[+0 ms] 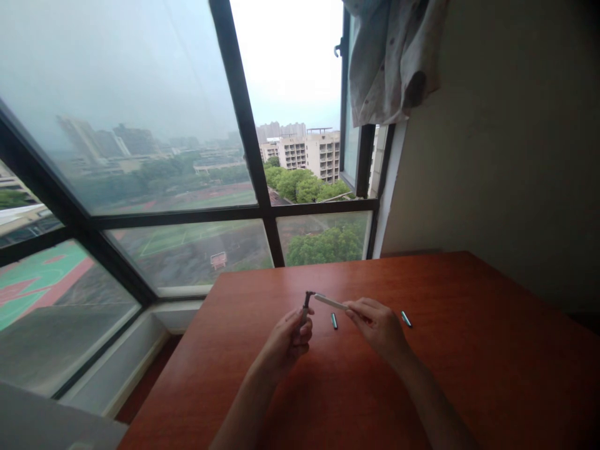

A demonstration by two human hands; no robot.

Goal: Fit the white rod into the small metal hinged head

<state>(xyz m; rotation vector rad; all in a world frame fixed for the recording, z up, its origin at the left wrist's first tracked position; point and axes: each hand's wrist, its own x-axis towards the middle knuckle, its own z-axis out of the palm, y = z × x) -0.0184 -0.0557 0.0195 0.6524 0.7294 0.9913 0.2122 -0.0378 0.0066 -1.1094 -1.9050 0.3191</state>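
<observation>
My left hand (293,334) is closed around the pale lower part of a slim tool with a dark upper stem (307,299). The stem stands upright and bends to the right at its top. In a pinch, my right hand (376,322) grips one end of a pale, narrow stick (330,302) that slants up to the left. The stick's far tip is right beside the dark bend; whether they touch or join I cannot tell. Between the hands, a small teal-and-dark cylinder (334,320) lies on the table. Another small teal-and-dark cylinder (406,319) lies right of my right hand.
The reddish-brown wooden table (469,375) spans the foreground. Behind and left of it are large windows with a dark frame (267,215). A patterned cloth (391,62) hangs at the upper right, in front of an open pane. A plain wall (497,156) borders the right side.
</observation>
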